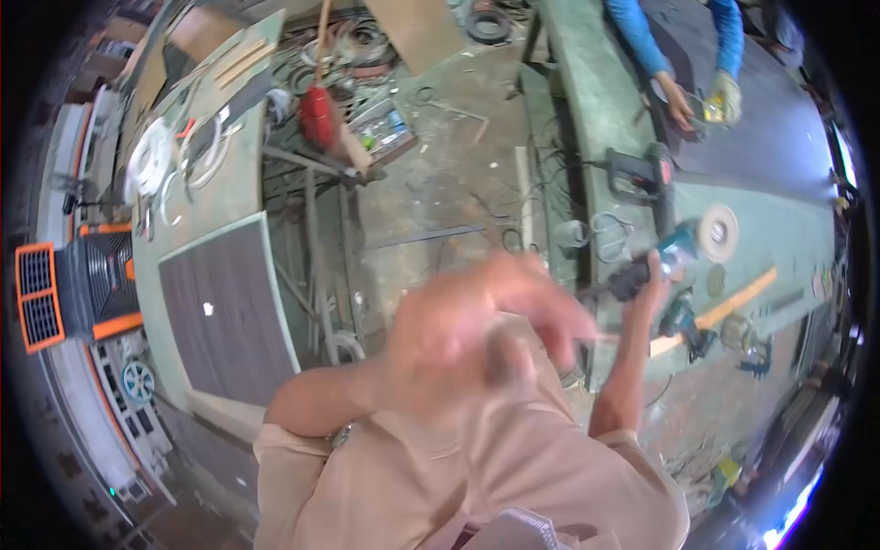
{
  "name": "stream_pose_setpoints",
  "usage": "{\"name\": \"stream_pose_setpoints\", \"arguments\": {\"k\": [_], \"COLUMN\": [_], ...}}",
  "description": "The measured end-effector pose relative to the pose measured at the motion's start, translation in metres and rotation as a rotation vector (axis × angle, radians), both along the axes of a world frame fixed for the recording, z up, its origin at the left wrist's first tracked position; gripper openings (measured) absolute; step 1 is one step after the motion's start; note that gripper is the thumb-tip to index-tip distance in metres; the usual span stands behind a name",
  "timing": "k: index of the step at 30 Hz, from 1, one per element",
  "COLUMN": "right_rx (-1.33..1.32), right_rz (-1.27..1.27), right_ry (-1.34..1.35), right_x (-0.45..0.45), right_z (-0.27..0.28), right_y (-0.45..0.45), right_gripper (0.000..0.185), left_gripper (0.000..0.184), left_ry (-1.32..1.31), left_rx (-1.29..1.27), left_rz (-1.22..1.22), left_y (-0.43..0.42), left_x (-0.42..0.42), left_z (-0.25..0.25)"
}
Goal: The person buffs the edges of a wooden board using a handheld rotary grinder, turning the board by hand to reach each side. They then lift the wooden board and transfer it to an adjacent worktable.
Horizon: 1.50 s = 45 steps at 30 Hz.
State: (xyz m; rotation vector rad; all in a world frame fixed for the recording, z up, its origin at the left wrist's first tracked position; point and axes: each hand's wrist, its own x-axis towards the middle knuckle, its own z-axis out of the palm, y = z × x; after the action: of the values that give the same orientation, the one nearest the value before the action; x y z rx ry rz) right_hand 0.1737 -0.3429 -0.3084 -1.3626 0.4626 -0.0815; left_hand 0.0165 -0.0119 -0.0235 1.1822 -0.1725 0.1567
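Note:
My right hand (649, 282) reaches forward to the workbench (600, 220) on the right, its fingers around the body of a teal and black angle grinder (676, 254). A round pale disc (717, 232) sits at the grinder's far end. My left hand (486, 330) is raised in front of my body, close to the camera. It is smeared by motion, so its fingers and anything in them cannot be made out. On the bench beside my right hand lie a teal power tool (678, 316), a long wooden strip (738, 307) and a red and black power tool (642, 174).
A co-worker in blue sleeves (639, 37) works at a dark board (779, 119), one hand gloved. Left, a table bears a dark panel (229, 307) and white coiled strip (151, 156). An orange and black machine (78, 284) stands beyond. Offcuts litter the floor (431, 192).

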Motion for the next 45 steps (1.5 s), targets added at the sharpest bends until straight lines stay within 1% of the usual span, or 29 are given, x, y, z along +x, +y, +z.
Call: {"name": "stream_pose_setpoints", "arguments": {"k": [1,2,3,4,5,7,9,10,12,13,14,15,17,18,19,21,22,23,25,26,29,32,35,37,39,41,43,44,45], "right_rx": [0.272,0.404,0.393,0.36,0.402,0.333,0.417,0.495,0.507,0.56,0.67,0.73,1.005,1.049,1.04,0.876,0.885,0.958,1.048,1.019,1.024,0.903,0.835,0.813,0.713,0.637,0.526,0.379,0.229], "right_rz": [0.076,0.181,0.242,0.218,0.281,0.314,0.411,0.476,0.587,0.677,0.712,0.729,0.879,1.021,1.087,0.908,0.962,1.043,1.207,1.223,1.264,1.312,1.384,1.432,1.452,1.483,1.514,1.557,1.593], "right_ry": [-0.068,-0.037,0.037,-0.008,-0.03,0.009,-0.003,-0.007,-0.042,-0.04,0.006,-0.005,0.039,0.017,0.031,0.255,0.293,0.349,0.425,0.383,0.493,0.464,0.392,0.507,0.394,0.464,0.389,0.301,0.216], "right_x": [0.0,0.004,0.016,0.015,0.017,-0.003,-0.026,-0.039,-0.052,-0.063,-0.066,-0.068,-0.054,-0.049,-0.053,-0.088,-0.095,-0.092,-0.09,-0.091,-0.097,-0.127,-0.144,-0.152,-0.215,-0.24,-0.273,-0.286,-0.296], "right_z": [0.011,0.031,0.017,0.024,0.02,0.056,0.075,0.078,0.074,0.067,0.081,0.096,0.076,0.067,0.067,0.065,0.059,0.05,0.045,0.045,0.043,0.06,0.091,0.106,0.097,0.099,0.103,0.101,0.101], "right_y": [0.021,0.035,0.038,0.066,0.081,0.134,0.178,0.205,0.239,0.24,0.255,0.275,0.297,0.309,0.326,0.316,0.323,0.32,0.328,0.333,0.335,0.337,0.351,0.354,0.358,0.353,0.361,0.361,0.361], "right_gripper": [0.034,0.033,0.031,0.032,0.029,0.029,0.033,0.037,0.049,0.054,0.055,0.053,0.056,0.058,0.058,0.057,0.057,0.058,0.058,0.055,0.05,0.047,0.045,0.044,0.043,0.041,0.038,0.039,0.039], "left_gripper": [0.045,0.039,0.04,0.042,0.042,0.056,0.076,0.078,0.08,0.076,0.072,0.072,0.064,0.068,0.068,0.069,0.074,0.074,0.074,0.068,0.072,0.074,0.076,0.078,0.076,0.078,0.08,0.082,0.082], "left_ry": [0.085,0.171,0.272,0.367,0.351,0.342,0.279,0.308,0.383,0.464,0.512,0.533,0.641,0.61,0.584,0.549,0.463,0.479,0.343,0.361,0.36,0.261,0.133,0.105,0.111,0.122,0.281,0.249,0.241], "left_rx": [0.013,0.035,0.161,0.293,0.301,0.64,0.797,0.787,0.778,0.679,0.544,0.532,-0.072,-0.116,-0.136,-0.24,-0.229,-0.22,-0.276,-0.268,-0.255,-0.352,-0.446,-0.47,-0.375,-0.417,-0.205,-0.258,-0.285], "left_rz": [0.02,0.044,0.018,0.002,0.006,0.134,0.212,0.279,0.426,0.337,0.254,0.32,0.007,0.054,0.11,0.208,0.285,0.351,0.456,0.398,0.551,0.634,0.692,0.716,0.729,0.719,0.735,0.773,0.769], "left_y": [-0.003,-0.003,-0.004,-0.006,-0.009,-0.011,0.0,0.003,0.025,0.029,0.042,0.055,0.074,0.077,0.084,0.056,0.051,0.035,0.017,0.014,-0.01,-0.031,-0.035,-0.038,-0.035,-0.048,-0.049,-0.057,-0.062], "left_x": [0.005,0.01,0.015,0.02,0.024,0.021,0.004,-0.004,-0.023,-0.041,-0.05,-0.061,-0.081,-0.091,-0.1,-0.137,-0.154,-0.167,-0.185,-0.192,-0.183,-0.194,-0.198,-0.208,-0.272,-0.303,-0.328,-0.329,-0.339], "left_z": [-0.018,-0.039,-0.064,-0.089,-0.11,-0.153,-0.192,-0.198,-0.201,-0.197,-0.191,-0.187,-0.179,-0.174,-0.178,-0.165,-0.169,-0.173,-0.18,-0.179,-0.187,-0.209,-0.199,-0.187,-0.218,-0.216,-0.222,-0.254,-0.257]}}
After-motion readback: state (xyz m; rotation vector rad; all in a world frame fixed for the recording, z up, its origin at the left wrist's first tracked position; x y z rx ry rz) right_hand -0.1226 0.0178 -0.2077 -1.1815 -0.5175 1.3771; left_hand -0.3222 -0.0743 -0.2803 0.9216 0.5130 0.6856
